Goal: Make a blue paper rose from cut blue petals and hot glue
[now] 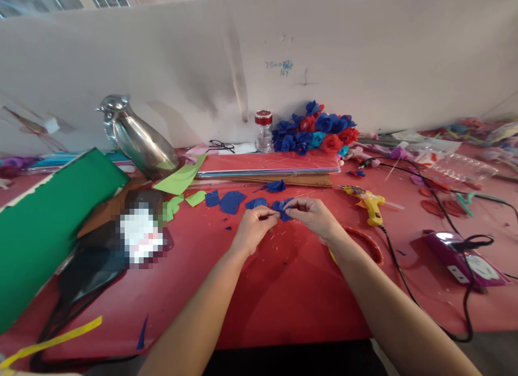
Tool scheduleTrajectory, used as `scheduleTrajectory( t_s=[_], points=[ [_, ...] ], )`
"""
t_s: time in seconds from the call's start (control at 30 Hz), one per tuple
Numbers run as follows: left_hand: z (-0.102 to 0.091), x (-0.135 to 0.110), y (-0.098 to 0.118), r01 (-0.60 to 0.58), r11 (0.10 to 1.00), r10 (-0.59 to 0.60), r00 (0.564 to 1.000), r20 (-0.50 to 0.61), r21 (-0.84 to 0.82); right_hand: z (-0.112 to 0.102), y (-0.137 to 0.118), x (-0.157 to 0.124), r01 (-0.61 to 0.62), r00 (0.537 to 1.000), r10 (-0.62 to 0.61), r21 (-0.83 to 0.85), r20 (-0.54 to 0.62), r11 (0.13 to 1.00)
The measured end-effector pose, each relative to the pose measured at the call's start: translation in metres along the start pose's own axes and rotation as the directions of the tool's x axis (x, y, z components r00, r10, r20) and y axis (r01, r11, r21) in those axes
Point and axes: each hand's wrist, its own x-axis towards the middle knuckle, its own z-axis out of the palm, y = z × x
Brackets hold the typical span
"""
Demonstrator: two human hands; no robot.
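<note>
Both my hands meet over the middle of the red table (pixel 283 289). My left hand (pixel 256 226) and my right hand (pixel 312 215) pinch a small blue paper flower (pixel 284 208) between their fingertips. Loose blue paper petals (pixel 230 201) lie just beyond the hands, and one more blue scrap (pixel 277 186) lies further back. A heap of finished blue and red paper flowers (pixel 313 133) rests against the back wall.
A yellow glue gun (pixel 370 202) with a black cord lies right of my hands. A purple device (pixel 461 254) sits far right. A steel jug (pixel 140 141), a green sheet (pixel 44 225), green scraps (pixel 180 179), a black bag (pixel 93 262) and a flat paper stack (pixel 269 168) surround the area.
</note>
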Motion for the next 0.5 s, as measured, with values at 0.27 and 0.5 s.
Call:
scheduleTrajectory(
  t_s=[0.27,0.5],
  points=[
    [-0.0004,0.0002,0.0006,0.124,0.983,-0.124,0.992,0.005,-0.136,0.0010,0.0018,0.0008,0.013,1.000,-0.013,-0.006,0.016,1.000],
    [-0.0015,0.0001,0.0019,0.183,0.966,-0.182,0.983,0.024,-0.180,0.0010,0.0009,0.0005,0.004,1.000,-0.005,0.005,0.024,1.000]
  ],
)
